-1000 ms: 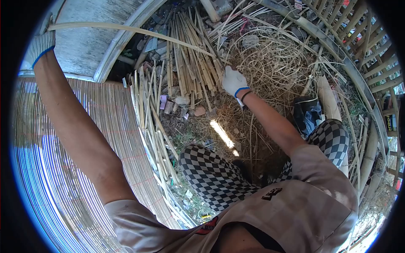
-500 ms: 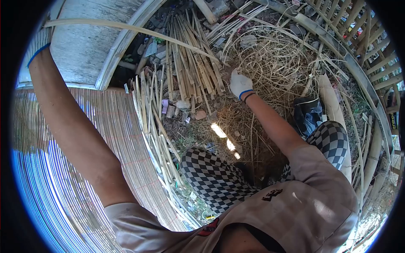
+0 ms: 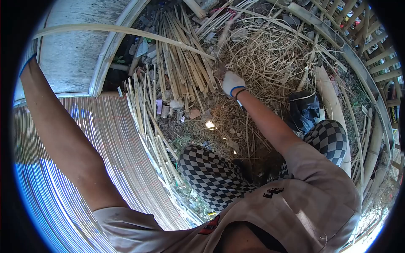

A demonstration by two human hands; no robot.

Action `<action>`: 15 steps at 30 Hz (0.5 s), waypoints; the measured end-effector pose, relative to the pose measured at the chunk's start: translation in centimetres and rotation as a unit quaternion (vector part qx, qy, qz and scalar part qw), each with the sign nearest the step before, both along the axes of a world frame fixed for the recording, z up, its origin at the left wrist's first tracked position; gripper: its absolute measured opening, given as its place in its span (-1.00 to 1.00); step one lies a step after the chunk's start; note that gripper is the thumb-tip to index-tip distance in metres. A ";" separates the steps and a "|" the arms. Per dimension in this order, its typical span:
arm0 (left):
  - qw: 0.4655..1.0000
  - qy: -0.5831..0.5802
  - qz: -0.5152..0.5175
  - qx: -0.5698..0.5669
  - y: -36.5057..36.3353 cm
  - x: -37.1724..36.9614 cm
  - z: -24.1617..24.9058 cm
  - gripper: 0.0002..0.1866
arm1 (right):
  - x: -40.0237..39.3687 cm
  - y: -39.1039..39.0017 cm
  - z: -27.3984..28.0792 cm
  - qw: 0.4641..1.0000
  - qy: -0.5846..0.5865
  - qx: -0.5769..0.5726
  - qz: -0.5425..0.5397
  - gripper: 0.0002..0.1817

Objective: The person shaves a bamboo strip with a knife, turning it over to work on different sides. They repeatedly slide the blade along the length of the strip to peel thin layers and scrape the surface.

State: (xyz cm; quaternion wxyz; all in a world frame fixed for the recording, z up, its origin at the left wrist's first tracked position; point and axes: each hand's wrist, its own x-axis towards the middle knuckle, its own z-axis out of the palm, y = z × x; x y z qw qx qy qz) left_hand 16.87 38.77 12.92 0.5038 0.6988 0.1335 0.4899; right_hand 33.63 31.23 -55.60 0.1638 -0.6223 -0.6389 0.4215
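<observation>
My left hand (image 3: pixel 28 58), in a white glove with a blue cuff, is at the far left edge, stretched out, its fingers mostly cut off by the view. From there a long pale bamboo strip (image 3: pixel 122 28) runs across to the right, bowed slightly. Near the strip's right end is my right hand (image 3: pixel 232 82), gloved too, with closed fingers around something brownish and blurred. A thin blurred strip rises above that hand. Beside it lies a bundle of split bamboo sticks (image 3: pixel 185 59), and behind it a tangled heap of bamboo shavings (image 3: pixel 270 59).
More bamboo sticks (image 3: pixel 145 109) lie along a slatted bamboo mat (image 3: pixel 126 156) at left. A weathered white panel (image 3: pixel 78 55) stands upper left. A black plastic bag (image 3: pixel 303 111) rests near my right knee. Curved bamboo poles and lattice fencing (image 3: pixel 379 63) edge the right.
My left hand and the strip's left end have shifted left and down, partly out of view. The right hand is slightly further left. The whole view has shifted a little.
</observation>
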 end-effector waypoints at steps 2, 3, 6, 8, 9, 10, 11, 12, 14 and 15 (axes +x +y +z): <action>1.000 0.007 -0.003 -0.012 0.6 -0.5 0.6 -0.50 | 0.7 0.2 -4.1 0.976 -0.144 0.011 0.161 -0.62; 1.000 0.010 -0.007 -0.020 1.1 -0.4 0.9 -0.50 | 0.6 -0.2 -4.4 0.986 -0.116 -0.030 0.119 -0.62; 0.999 -0.017 -0.026 -0.032 1.6 0.3 0.6 -0.50 | -0.7 0.4 -6.4 0.967 -0.131 0.015 0.220 -0.64; 0.999 0.009 -0.033 -0.032 2.0 0.5 1.0 -0.50 | -1.5 0.7 -6.1 0.968 -0.115 0.011 0.223 -0.66; 0.999 0.023 -0.036 -0.031 2.3 0.5 1.3 -0.50 | -1.7 0.7 -5.9 0.968 -0.110 0.013 0.226 -0.67; 0.998 0.033 -0.035 -0.041 2.6 0.7 1.4 -0.51 | -2.0 0.7 -5.8 0.968 -0.105 0.016 0.228 -0.67; 0.997 0.045 -0.033 -0.050 3.1 1.1 1.4 -0.51 | -2.0 0.6 -6.0 0.968 -0.099 0.023 0.231 -0.68; 0.996 0.059 -0.031 -0.058 3.2 1.4 1.8 -0.51 | -1.8 0.0 -6.1 0.974 -0.096 0.018 0.204 -0.69; 0.959 -0.053 0.277 0.035 -0.5 7.3 -1.5 -0.59 | -1.2 -1.2 -5.5 0.985 -0.089 0.010 0.148 -0.73; 0.959 -0.019 0.276 0.060 -0.5 7.9 -1.5 -0.61 | -0.7 -2.5 -5.5 0.993 -0.092 0.010 0.078 -0.76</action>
